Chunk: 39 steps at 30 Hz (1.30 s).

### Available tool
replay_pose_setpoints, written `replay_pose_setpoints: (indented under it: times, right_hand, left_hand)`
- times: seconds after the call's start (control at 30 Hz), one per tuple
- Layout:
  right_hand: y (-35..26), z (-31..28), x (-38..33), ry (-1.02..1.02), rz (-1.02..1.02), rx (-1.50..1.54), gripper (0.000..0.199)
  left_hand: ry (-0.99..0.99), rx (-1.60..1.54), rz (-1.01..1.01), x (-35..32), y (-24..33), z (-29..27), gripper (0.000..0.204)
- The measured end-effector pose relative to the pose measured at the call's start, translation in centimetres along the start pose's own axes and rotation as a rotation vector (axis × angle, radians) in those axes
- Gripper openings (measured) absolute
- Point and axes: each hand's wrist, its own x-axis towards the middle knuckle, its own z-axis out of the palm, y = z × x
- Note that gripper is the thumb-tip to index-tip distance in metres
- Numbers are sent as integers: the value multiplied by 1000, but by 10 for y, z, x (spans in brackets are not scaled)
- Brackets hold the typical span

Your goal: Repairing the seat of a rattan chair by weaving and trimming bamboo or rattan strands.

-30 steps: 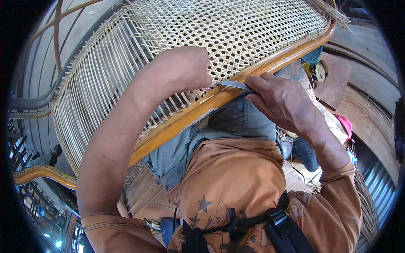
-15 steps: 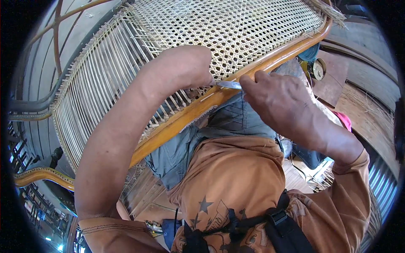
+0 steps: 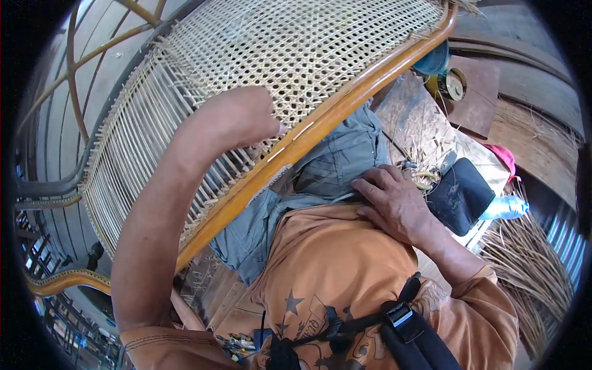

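A woven cane panel (image 3: 277, 68) in a curved, varnished wooden frame (image 3: 351, 98) lies tilted across my lap. My left hand (image 3: 246, 114) is bent over the panel by its near edge, where open lattice meets bare parallel strands (image 3: 139, 135). One fingertip shows beside the frame; the other fingers are hidden, so any grip there cannot be told. My right hand (image 3: 394, 200) rests on the grey trousers (image 3: 345, 154), fingers stretched out and thumb apart. A thin pale line (image 3: 339, 199) runs left from near its fingertips; its kind is unclear.
On the board to the right lie a black pouch (image 3: 459, 197), a clear bottle (image 3: 505, 208) and scraps of cane. A bundle of long strands (image 3: 524, 265) lies beyond. An open tin (image 3: 453, 84) stands farther back. Bent poles (image 3: 71, 68) rise at the far left.
My right hand has moved from the frame's edge down to my lap, and the metal blade it held there is no longer plainly visible. The left hand has shifted slightly left with the panel.
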Motion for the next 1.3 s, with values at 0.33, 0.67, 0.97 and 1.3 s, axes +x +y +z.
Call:
replay_pose_setpoints:
  times: [0.33, 0.67, 0.97, 1.3]
  right_hand:
    - [41, 54, -7, 361, -36, 284, 25]
    - [134, 105, -65, 553, 762, 372, 22]
    - [267, 112, -97, 692, 1083, 122, 20]
    - [213, 68, -134, 519, 1090, -4, 14]
  left_hand:
    - [46, 40, -8, 1, 7, 1, 35]
    - [-2, -103, -42, -3, 1, 3, 28]
    - [-11, -156, -124, -4, 10, 1, 29]
    - [-93, -164, -58, -3, 3, -4, 28]
